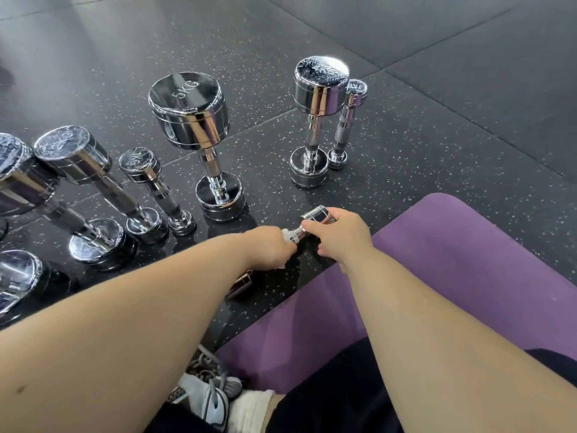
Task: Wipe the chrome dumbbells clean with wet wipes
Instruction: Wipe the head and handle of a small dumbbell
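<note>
A small chrome dumbbell [315,217] lies slanted just above the floor in the middle of the view. My right hand [338,235] grips its far head. My left hand [274,246] grips the knurled handle through a white wet wipe [286,235], whose corner hangs below the hand. The dumbbell's near head [240,287] shows under my left wrist. Several more chrome dumbbells stand upright on the floor: a 5KG one [193,120], a mid-sized one [318,89] with a thin one [351,120] beside it.
At the left stand several other upright dumbbells [78,157], one small one [146,170] among them. A purple mat [468,251] lies at the right on the black speckled rubber floor [437,151]. My shoe [212,398] and dark shorts are at the bottom.
</note>
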`<action>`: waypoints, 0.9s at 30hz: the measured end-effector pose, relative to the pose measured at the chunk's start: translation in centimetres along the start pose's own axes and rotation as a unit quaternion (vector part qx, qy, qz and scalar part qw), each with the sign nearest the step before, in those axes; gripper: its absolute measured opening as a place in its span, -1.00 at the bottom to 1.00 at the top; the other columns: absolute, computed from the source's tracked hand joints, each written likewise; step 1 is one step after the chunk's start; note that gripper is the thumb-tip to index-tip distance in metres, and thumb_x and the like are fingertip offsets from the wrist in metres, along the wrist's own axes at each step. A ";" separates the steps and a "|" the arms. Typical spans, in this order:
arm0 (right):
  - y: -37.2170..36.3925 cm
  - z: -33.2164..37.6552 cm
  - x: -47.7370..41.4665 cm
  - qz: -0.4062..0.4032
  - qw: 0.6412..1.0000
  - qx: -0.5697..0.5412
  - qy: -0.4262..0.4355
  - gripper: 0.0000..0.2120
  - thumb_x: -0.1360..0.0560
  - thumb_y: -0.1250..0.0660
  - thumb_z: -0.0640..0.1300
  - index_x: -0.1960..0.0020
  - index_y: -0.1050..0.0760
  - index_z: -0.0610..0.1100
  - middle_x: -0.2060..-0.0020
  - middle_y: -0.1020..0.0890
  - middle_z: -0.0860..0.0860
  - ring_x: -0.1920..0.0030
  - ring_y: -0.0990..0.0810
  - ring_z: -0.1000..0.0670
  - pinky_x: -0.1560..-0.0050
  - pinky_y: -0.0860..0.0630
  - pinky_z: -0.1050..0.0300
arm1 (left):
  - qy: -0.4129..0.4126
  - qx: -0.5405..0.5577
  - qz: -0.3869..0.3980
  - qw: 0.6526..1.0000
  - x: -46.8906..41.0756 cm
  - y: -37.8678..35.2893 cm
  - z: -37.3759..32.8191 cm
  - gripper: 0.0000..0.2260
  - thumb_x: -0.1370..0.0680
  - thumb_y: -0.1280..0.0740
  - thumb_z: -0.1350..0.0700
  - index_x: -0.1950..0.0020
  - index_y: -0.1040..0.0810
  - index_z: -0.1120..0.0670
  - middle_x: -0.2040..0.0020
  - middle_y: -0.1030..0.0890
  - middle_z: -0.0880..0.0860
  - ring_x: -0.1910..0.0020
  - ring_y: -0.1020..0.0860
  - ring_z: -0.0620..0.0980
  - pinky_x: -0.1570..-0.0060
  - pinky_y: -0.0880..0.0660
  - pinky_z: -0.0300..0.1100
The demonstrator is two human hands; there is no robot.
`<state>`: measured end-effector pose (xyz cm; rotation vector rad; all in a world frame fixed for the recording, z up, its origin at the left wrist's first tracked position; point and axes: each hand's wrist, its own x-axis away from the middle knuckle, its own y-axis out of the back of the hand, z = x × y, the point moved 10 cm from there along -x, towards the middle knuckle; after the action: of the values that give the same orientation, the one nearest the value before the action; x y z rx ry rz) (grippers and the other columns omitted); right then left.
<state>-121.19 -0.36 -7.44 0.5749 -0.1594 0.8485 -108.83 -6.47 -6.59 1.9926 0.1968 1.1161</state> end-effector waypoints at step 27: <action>0.1 -1.3 0.4 0.122 0.981 0.101 -0.115 -0.66 -0.53 -0.27 0.11 0.20 -0.46 -0.18 0.29 -0.64 -0.16 0.34 -0.59 -0.08 0.16 -0.64 0.06 | -0.040 -0.094 -0.098 0.990 -1.3 -0.6 -2.8 -0.73 -0.60 -0.21 -0.10 -0.08 -0.46 0.09 -0.15 -0.49 0.12 -0.13 -0.49 0.15 -0.06 -0.43 -0.03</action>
<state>-121.10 0.70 -8.33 0.8571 -0.3621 1.0429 -111.59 -5.07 -7.11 1.8049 0.2316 0.8947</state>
